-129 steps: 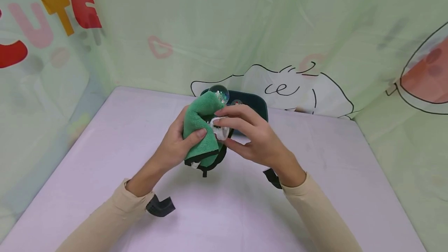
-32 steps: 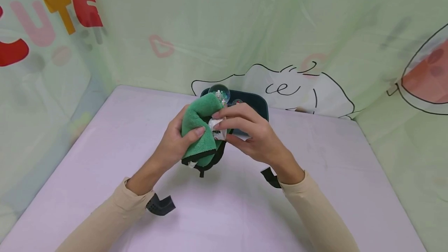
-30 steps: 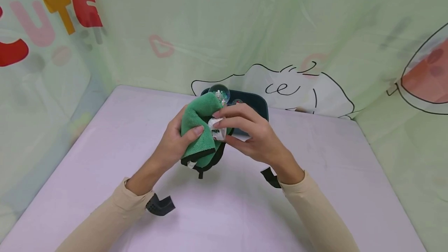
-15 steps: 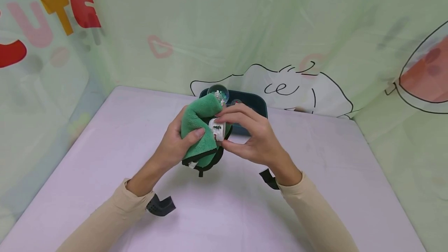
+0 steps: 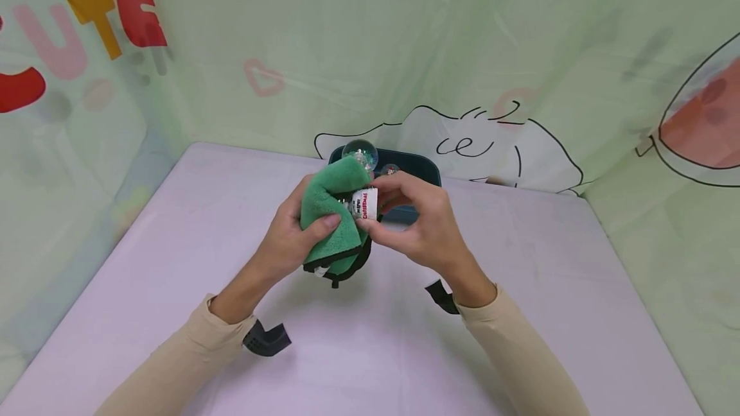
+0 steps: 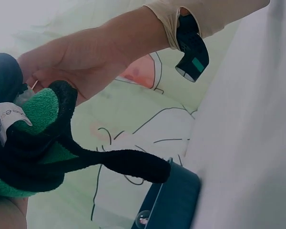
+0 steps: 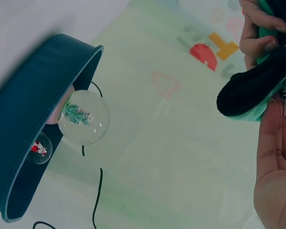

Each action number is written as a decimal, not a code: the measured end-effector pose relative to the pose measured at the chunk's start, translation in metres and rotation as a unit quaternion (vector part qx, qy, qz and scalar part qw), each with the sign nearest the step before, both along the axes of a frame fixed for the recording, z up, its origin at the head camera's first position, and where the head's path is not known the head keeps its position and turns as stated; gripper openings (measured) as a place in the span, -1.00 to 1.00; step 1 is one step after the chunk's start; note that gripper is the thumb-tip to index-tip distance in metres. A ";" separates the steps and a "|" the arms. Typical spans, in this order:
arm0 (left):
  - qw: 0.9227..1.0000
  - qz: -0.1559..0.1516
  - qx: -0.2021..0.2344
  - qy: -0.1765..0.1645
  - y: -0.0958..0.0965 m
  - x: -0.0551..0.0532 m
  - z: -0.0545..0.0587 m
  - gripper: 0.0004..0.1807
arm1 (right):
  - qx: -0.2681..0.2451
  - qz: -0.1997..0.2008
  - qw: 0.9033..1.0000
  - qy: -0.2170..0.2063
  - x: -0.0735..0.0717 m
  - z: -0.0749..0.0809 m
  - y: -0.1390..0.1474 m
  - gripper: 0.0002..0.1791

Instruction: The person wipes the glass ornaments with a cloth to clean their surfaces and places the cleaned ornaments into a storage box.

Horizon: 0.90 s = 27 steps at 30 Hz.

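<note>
here, both hands are working a small white-based item inside a green cloth, held above the table.

the left hand (image 5: 291, 236) is curling round the green cloth (image 5: 331, 220), thumb pressing its front, while the right hand (image 5: 419, 226) is pinching the white base (image 5: 365, 203) with red lettering between fingertips and thumb; the cloth is wrapping the rest of it. just behind, a dark teal tub (image 5: 413, 169) is sitting at the far edge of the lilac table (image 5: 370, 352), holding a clear globe (image 5: 360, 151) with a green tree and a smaller globe (image 7: 40, 148).

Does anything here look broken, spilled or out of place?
Nothing stands out. The left hand grips a green cloth around a small white-based item pinched by the right hand. Two intact clear globes sit in the dark teal tub.
</note>
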State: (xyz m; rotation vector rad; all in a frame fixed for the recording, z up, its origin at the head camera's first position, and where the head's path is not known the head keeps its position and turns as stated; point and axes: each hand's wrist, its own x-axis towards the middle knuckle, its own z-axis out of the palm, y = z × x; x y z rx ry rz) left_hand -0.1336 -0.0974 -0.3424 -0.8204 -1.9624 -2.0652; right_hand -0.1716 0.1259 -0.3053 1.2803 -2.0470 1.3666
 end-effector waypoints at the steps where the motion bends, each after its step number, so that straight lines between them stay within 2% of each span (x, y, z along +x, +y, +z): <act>1: 1.000 0.001 0.000 0.002 0.000 0.000 0.000 -0.41 | -0.001 -0.002 1.000 -0.005 0.000 0.000 0.000 -0.59; 13: 1.000 0.022 0.008 0.002 -0.002 0.000 0.001 -0.42 | -0.041 -0.004 0.997 -0.064 0.002 0.003 0.008 -0.59; 17: 1.000 0.017 0.012 -0.013 -0.002 0.000 0.001 -0.42 | -0.065 0.000 0.994 -0.084 0.001 0.003 0.010 -0.57; 21: 1.000 0.007 0.011 -0.026 -0.001 -0.001 -0.001 -0.35 | -0.078 0.016 0.991 -0.104 0.002 0.003 0.009 -0.57; 27: 1.000 0.002 0.007 -0.029 0.000 -0.001 -0.001 -0.12 | -0.074 0.037 0.988 -0.129 0.002 0.003 0.006 -0.60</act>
